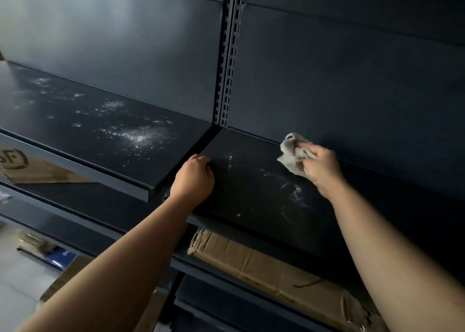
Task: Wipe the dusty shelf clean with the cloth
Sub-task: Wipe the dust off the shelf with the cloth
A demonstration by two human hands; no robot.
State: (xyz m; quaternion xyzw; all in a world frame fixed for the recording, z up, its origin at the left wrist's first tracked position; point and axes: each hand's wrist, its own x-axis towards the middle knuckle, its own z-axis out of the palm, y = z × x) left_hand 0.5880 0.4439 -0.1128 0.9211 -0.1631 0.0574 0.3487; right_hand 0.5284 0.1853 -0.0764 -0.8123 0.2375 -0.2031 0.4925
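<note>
We hold cloth (293,155) bunched in right hand (322,169), rear of shelf (251,193). Dust streaks lie twd front edge, nearer us. Left hand (193,178) curled empty, braces shelf's left end.

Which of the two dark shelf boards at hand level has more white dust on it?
The left shelf board: dust spreads widely over it. The right shelf board, under the right hand with the cloth, shows only thin streaks.

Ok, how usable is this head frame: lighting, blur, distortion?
Head view: dim overall, with soft sheen on the back panel; white dust stands out on the dark shelf; the right hand and cloth look slightly motion-blurred; the left hand is sharper; wide-angle bending tilts the upright.
</note>
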